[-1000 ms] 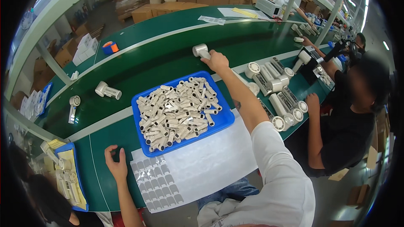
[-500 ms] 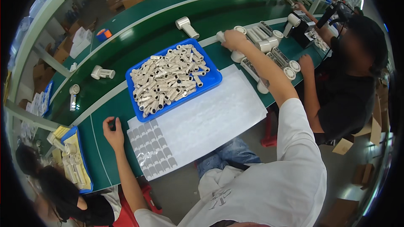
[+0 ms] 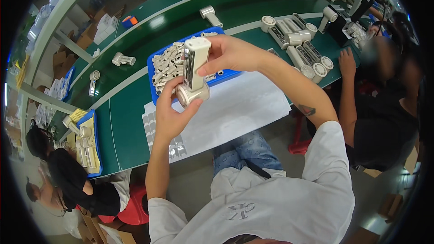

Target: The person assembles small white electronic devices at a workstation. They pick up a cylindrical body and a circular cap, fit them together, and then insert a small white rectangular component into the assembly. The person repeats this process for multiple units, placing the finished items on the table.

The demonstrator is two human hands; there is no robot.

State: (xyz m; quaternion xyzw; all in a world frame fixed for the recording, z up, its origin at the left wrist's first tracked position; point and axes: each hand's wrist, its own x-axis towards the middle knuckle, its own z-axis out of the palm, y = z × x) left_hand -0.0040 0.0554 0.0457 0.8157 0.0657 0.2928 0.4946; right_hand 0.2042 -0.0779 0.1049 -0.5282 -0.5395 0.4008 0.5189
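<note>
A cream handheld fan (image 3: 202, 63) is held upright in front of me, round head down and handle up. Dark inner parts show along the open side of its handle. My left hand (image 3: 168, 116) is closed around the round head from below. Higher up, my right hand (image 3: 233, 53) grips the handle between thumb and fingers. Behind the fan lies a blue tray (image 3: 151, 74) heaped with small cream plastic pieces (image 3: 166, 65), partly hidden by my hands. Under my arms is a white sheet (image 3: 244, 101), with grey tab-shaped stickers (image 3: 177, 149) at its left end.
More fans (image 3: 293, 37) lie grouped at the right, beside a black machine (image 3: 337, 26) and a co-worker. Single fans (image 3: 210, 16) rest on the green belt, near a roll of orange-and-blue tape (image 3: 129, 21). Another blue tray (image 3: 97, 153) stands left, near a second person.
My right hand has brought a fan from the group at the right to in front of me. My left hand has come up from the table and taken hold of its head.
</note>
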